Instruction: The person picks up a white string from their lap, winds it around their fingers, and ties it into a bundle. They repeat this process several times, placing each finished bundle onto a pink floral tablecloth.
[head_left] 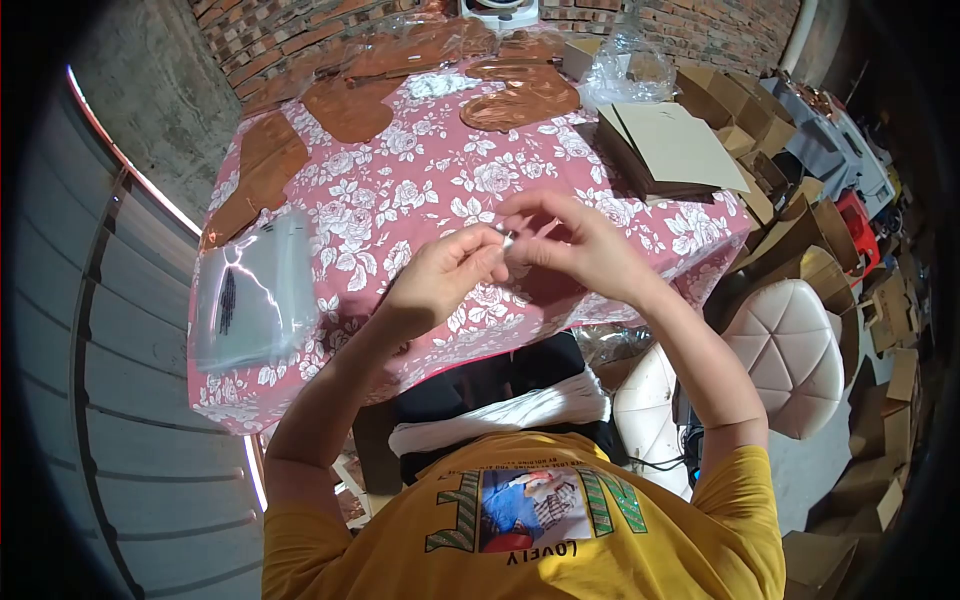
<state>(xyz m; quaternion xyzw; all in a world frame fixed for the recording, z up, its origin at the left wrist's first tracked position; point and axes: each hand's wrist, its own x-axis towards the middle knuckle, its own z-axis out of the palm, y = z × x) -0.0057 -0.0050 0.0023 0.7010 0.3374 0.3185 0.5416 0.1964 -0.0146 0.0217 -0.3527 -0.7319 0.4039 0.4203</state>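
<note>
Over the middle of the table, my left hand (450, 272) is closed in a pinch, thumb against fingers. A tiny white piece (507, 241), perhaps string, shows at its fingertips; its exact kind is too small to tell. My right hand (580, 245) meets it from the other side, fingers curled, thumb tip at the white piece. Across my lap lies a bundle of white string (510, 415). A stack of clear plastic bags (255, 295) with black print rests on the table left of my left hand.
A pink floral cloth (400, 200) covers the table. Copper-brown wrapped pieces (350, 105) lie along its back and left, near a small white heap (440, 85). Cardboard sheets (680, 150) are stacked at right. A white padded chair (785, 355) and cardboard boxes (880, 440) stand beyond.
</note>
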